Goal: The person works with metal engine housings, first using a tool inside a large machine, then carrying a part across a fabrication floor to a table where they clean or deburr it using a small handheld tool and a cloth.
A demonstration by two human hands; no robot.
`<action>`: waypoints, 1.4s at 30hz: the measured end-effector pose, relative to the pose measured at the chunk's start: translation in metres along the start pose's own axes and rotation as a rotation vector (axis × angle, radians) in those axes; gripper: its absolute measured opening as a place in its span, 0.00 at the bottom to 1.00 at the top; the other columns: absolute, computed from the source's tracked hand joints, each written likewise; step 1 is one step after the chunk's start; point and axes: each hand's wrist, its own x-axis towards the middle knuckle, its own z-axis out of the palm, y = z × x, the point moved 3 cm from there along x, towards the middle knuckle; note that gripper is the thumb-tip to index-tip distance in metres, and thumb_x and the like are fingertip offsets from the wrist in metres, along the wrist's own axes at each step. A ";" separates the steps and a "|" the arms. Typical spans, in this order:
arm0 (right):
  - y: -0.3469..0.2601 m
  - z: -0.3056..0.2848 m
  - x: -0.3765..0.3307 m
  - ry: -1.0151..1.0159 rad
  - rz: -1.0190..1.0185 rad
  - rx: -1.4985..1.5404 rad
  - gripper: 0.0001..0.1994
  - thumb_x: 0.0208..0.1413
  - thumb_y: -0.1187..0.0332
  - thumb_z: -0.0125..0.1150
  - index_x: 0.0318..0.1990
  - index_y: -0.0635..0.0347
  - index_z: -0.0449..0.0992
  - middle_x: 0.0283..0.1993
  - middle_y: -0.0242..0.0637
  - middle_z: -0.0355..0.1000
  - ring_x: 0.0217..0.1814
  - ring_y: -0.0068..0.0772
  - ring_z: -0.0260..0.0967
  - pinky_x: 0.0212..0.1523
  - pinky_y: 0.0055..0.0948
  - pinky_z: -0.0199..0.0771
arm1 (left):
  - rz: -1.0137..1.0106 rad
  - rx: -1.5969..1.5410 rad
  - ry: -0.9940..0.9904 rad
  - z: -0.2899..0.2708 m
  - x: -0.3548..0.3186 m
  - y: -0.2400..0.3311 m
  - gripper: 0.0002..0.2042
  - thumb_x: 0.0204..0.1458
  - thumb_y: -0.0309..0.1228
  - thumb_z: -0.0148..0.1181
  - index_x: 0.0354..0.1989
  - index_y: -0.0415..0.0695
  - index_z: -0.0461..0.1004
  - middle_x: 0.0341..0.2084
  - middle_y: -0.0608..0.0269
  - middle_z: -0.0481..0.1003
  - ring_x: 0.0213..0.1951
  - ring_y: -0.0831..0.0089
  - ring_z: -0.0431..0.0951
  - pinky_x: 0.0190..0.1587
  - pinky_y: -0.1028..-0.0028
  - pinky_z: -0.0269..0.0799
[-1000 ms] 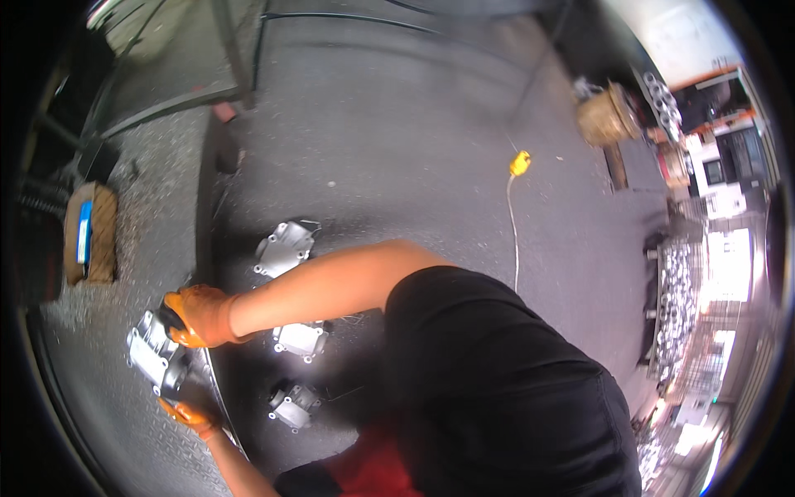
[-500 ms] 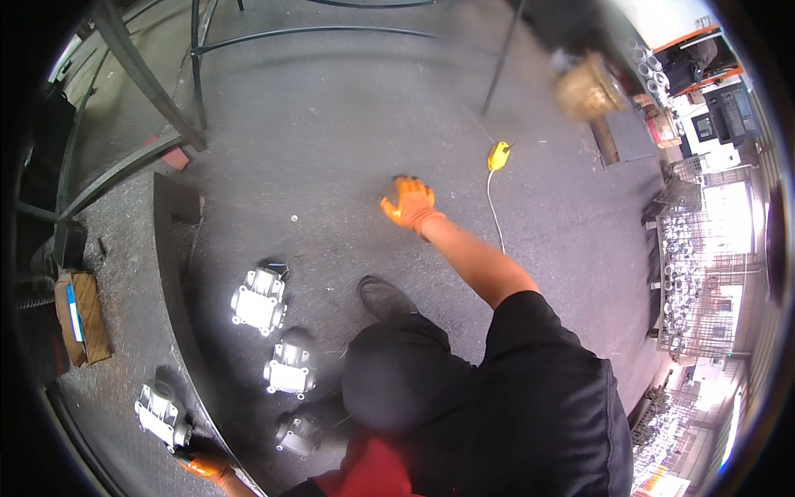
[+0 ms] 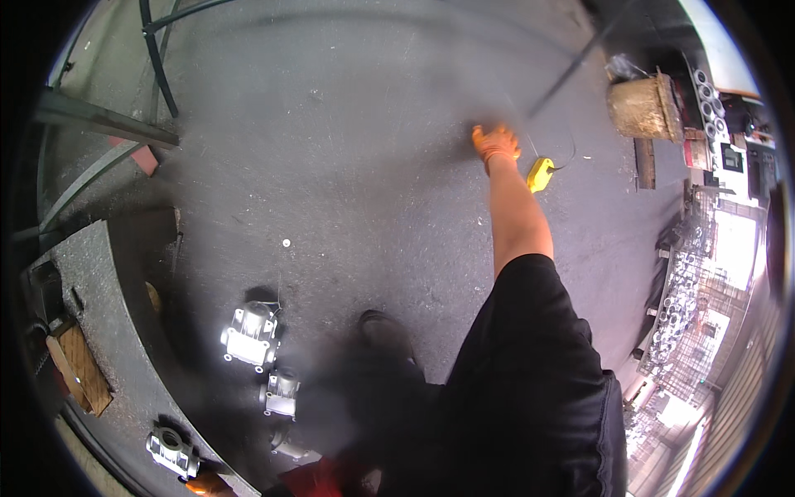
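Note:
My right hand (image 3: 497, 145), in an orange glove, reaches far forward with its arm outstretched. Its fingers are apart, slightly blurred, and hold nothing visible. Just right of it is a yellow piece (image 3: 540, 174) like a small pendant control, with a thin cord; the two look apart. At the lower left, my left hand (image 3: 211, 484), also gloved in orange, is closed at the near end of a silvery metal casting (image 3: 172, 452) on the grey bench (image 3: 124, 348). The frame's lower edge cuts off much of this hand. Similar castings (image 3: 251, 335) (image 3: 280, 393) stand right of the bench.
A brown block (image 3: 81, 369) lies on the bench's left part. Dark metal frame bars (image 3: 108, 120) cross the upper left. At the upper right stands a tan, drum-like container (image 3: 646, 108). Wire cages of metal parts (image 3: 679, 306) line the right side.
My right hand has moved forward and to the right, toward the yellow piece. The whole view has shifted. My left hand stays at the casting on the bench.

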 end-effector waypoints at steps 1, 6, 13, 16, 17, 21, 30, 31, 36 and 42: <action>0.006 0.004 0.014 0.001 0.011 -0.020 0.43 0.54 0.38 0.51 0.71 0.55 0.54 0.73 0.43 0.52 0.76 0.44 0.46 0.71 0.54 0.46 | 0.017 0.013 -0.006 -0.002 0.005 0.010 0.10 0.55 0.25 0.57 0.44 0.35 0.73 0.37 0.46 0.76 0.39 0.53 0.78 0.40 0.62 0.76; 0.027 0.002 0.085 -0.081 -0.016 -0.027 0.45 0.53 0.36 0.53 0.72 0.54 0.51 0.75 0.41 0.49 0.77 0.43 0.46 0.71 0.51 0.48 | 0.075 0.037 -0.037 -0.003 0.025 0.048 0.08 0.55 0.24 0.58 0.42 0.35 0.73 0.36 0.46 0.76 0.37 0.53 0.77 0.40 0.61 0.76; 0.099 0.029 0.144 0.077 -0.038 0.157 0.39 0.56 0.39 0.53 0.69 0.56 0.58 0.71 0.50 0.58 0.72 0.53 0.55 0.69 0.45 0.57 | 0.192 0.016 -0.050 0.017 0.066 0.080 0.07 0.54 0.24 0.59 0.39 0.36 0.73 0.34 0.47 0.75 0.36 0.53 0.76 0.39 0.60 0.75; 0.059 -0.008 0.044 0.269 -0.367 0.303 0.24 0.60 0.47 0.51 0.46 0.62 0.79 0.40 0.52 0.78 0.46 0.58 0.75 0.48 0.46 0.74 | 0.227 0.033 -0.047 0.010 0.071 0.077 0.06 0.54 0.24 0.59 0.38 0.36 0.74 0.33 0.47 0.75 0.35 0.53 0.76 0.38 0.60 0.75; 0.052 -0.016 0.011 0.213 -0.329 0.287 0.22 0.60 0.51 0.54 0.44 0.63 0.79 0.39 0.53 0.78 0.44 0.56 0.77 0.46 0.45 0.75 | 0.243 0.033 -0.041 0.010 0.073 0.079 0.06 0.54 0.24 0.60 0.37 0.36 0.74 0.33 0.47 0.74 0.35 0.53 0.75 0.38 0.60 0.75; 0.051 -0.010 -0.039 0.237 -0.395 0.482 0.19 0.58 0.58 0.58 0.47 0.66 0.78 0.40 0.52 0.79 0.44 0.53 0.77 0.48 0.40 0.75 | 0.363 -0.014 -0.046 0.021 0.091 0.088 0.05 0.54 0.24 0.60 0.36 0.36 0.74 0.32 0.48 0.74 0.34 0.53 0.75 0.38 0.60 0.75; -0.088 -0.002 -0.163 -0.006 -0.981 0.488 0.18 0.53 0.65 0.65 0.48 0.67 0.76 0.49 0.51 0.76 0.52 0.53 0.73 0.55 0.42 0.72 | -0.032 -0.098 -0.152 0.020 0.063 0.033 0.09 0.52 0.26 0.62 0.39 0.35 0.73 0.34 0.47 0.76 0.37 0.54 0.76 0.41 0.60 0.74; -0.109 0.001 -0.187 -0.054 -1.024 0.496 0.18 0.52 0.66 0.65 0.48 0.67 0.76 0.48 0.51 0.76 0.51 0.54 0.73 0.54 0.43 0.72 | -0.086 -0.122 -0.150 0.021 0.055 0.027 0.10 0.52 0.26 0.61 0.40 0.35 0.73 0.35 0.47 0.76 0.38 0.54 0.77 0.41 0.60 0.74; -0.206 0.006 -0.295 -0.182 -1.396 0.557 0.16 0.54 0.66 0.64 0.46 0.67 0.76 0.46 0.50 0.77 0.48 0.53 0.74 0.51 0.43 0.73 | -0.303 -0.213 -0.106 0.012 0.015 -0.003 0.12 0.52 0.27 0.59 0.44 0.35 0.73 0.37 0.47 0.77 0.41 0.55 0.78 0.44 0.62 0.74; -0.273 -0.019 -0.386 -0.299 -1.524 0.411 0.18 0.55 0.61 0.61 0.46 0.65 0.77 0.45 0.49 0.77 0.48 0.53 0.74 0.50 0.41 0.73 | -0.318 -0.192 -0.035 0.004 -0.004 -0.014 0.16 0.52 0.29 0.57 0.49 0.35 0.73 0.39 0.47 0.79 0.44 0.55 0.80 0.48 0.63 0.73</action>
